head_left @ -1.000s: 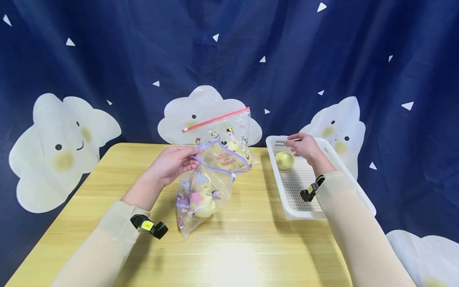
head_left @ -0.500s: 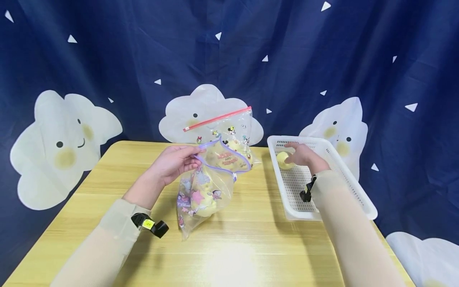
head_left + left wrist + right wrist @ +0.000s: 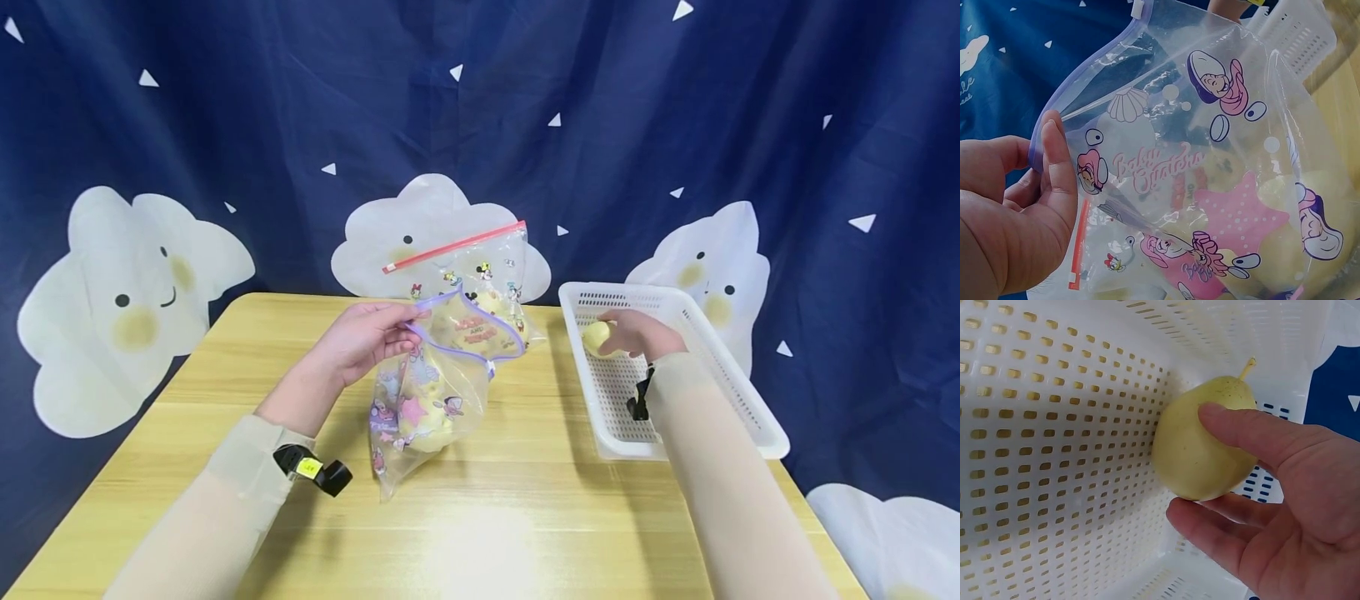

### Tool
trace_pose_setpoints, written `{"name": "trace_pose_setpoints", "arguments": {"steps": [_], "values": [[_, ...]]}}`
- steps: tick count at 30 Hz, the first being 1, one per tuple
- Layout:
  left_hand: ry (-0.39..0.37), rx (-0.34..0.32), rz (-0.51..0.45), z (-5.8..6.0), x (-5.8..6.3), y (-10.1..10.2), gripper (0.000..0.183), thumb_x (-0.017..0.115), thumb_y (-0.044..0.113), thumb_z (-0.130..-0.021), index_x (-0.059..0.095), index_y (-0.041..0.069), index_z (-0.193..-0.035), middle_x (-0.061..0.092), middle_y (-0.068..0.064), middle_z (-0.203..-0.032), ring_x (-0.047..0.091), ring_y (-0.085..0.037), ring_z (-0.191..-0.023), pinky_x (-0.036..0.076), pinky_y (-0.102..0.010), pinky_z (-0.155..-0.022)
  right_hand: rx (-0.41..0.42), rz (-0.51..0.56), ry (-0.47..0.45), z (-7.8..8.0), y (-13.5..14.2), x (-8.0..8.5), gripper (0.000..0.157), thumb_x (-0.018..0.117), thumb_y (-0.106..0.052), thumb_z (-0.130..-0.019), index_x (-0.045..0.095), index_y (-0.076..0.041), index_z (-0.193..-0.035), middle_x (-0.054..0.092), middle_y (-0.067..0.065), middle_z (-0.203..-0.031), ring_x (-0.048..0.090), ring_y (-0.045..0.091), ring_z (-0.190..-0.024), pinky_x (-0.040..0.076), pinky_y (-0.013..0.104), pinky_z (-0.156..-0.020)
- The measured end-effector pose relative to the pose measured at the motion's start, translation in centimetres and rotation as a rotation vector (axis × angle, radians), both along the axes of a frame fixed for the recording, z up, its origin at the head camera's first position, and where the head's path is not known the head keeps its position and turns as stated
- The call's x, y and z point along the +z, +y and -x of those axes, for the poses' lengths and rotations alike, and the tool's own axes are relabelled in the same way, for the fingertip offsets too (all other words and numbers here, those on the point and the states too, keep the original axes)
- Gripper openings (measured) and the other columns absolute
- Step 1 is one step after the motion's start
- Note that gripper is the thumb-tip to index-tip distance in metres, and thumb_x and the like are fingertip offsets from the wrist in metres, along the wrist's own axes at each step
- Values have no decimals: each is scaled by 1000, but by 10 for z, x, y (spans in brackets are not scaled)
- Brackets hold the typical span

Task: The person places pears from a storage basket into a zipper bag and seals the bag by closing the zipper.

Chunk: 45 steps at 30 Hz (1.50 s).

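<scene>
My left hand (image 3: 375, 340) pinches the purple zip edge of a clear printed zip bag (image 3: 1166, 131), whose mouth gapes toward the right. Yellow fruit (image 3: 426, 417) shows through its lower part. Inside the white basket (image 3: 588, 400), my right hand (image 3: 641, 333) has its thumb on one side of a yellow-green pear (image 3: 1200, 450) and its fingers curled under the other. The pear's stem points up and away in the right wrist view. Part of the pear is hidden by the hand in the head view.
Behind the purple-edged bag stands another clear bag with a red zip (image 3: 453, 247), also holding yellow fruit. Both bags and the basket are on a wooden table (image 3: 525, 500). A dark blue curtain (image 3: 285, 100) with clouds hangs behind.
My right hand has lowered from above the basket's far end onto the pear and taken hold of it. The left hand and the bag have stayed almost still.
</scene>
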<state>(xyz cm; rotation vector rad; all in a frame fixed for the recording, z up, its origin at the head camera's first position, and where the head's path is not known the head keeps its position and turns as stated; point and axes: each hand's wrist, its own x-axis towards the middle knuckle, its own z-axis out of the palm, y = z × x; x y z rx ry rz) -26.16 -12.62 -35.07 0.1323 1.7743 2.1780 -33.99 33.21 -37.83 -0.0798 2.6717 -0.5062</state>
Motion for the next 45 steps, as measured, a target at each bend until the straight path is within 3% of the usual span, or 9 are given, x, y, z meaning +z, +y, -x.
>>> {"name": "trace_pose_setpoints", "arguments": {"steps": [9, 13, 15, 17, 23, 29, 37, 41, 45], "values": [[-7, -3, 2, -1, 0, 0, 20, 62, 12, -112, 81, 10, -105, 74, 1, -84, 73, -6, -72, 64, -16, -73, -7, -16, -3, -4, 4, 1, 80, 78, -28, -101, 39, -5, -167, 55, 26, -159, 74, 36, -107, 64, 56, -91], [-15, 0, 4, -2, 1, -1, 20, 63, 13, -112, 81, 10, -106, 74, 0, -84, 73, -6, -72, 64, -15, -73, -26, -6, 0, -3, 6, -3, 81, 79, -31, -99, 40, -1, -163, 69, 18, -120, 68, 26, -89, 61, 45, -83], [-17, 1, 4, -2, 1, -1, 19, 63, 13, -112, 81, 9, -106, 74, 0, -84, 73, -6, -72, 64, -15, -73, -37, 8, -3, -3, 8, -5, 80, 80, -31, -99, 40, 3, -159, 65, 12, -100, 63, 22, -81, 57, 39, -78], [-18, 1, 4, -2, 1, -1, 19, 63, 13, -112, 81, 9, -107, 74, 0, -84, 73, -6, -72, 64, -15, -73, -52, 20, -3, -4, 11, -6, 78, 80, -31, -98, 41, 4, -156, 60, 8, -93, 61, 20, -77, 56, 36, -75], [-26, -2, 7, -3, 2, 0, 20, 62, 13, -112, 81, 10, -106, 75, 0, -83, 73, -6, -72, 64, -16, -73, -95, 68, 56, -13, 18, -1, 78, 79, -31, -97, 42, 8, -153, 64, 16, -114, 66, 24, -84, 62, 37, -79], [-29, 0, 10, -3, 2, 1, 20, 62, 13, -112, 81, 10, -105, 75, 0, -83, 73, -6, -72, 64, -16, -73, -184, 153, 207, -17, 21, 8, 85, 77, -41, -99, 38, 7, -158, 69, 24, -113, 71, 22, -82, 62, 30, -75], [-25, -1, 10, -4, 2, 1, 18, 63, 12, -112, 80, 8, -107, 74, 0, -82, 73, -6, -72, 64, -15, -72, -334, 566, 319, -23, 13, 22, 85, 72, -41, -105, 29, 0, -167, 57, 27, -142, 73, 6, -83, 65, 17, -80], [-23, 2, 14, -4, 2, 1, 19, 62, 12, -112, 80, 9, -106, 73, 0, -82, 73, -6, -71, 64, -15, -72, -366, 734, 320, -28, 2, 28, 84, 70, -41, -106, 28, -1, -167, 56, 21, -137, 75, 4, -81, 67, 22, -84], [-22, 4, 15, -4, 2, 0, 19, 62, 12, -112, 80, 11, -104, 72, 0, -82, 73, -6, -71, 64, -16, -72, -373, 800, 342, -36, -14, 36, 81, 69, -43, -106, 33, -1, -165, 57, 11, -129, 74, 4, -88, 66, 19, -84]]}}
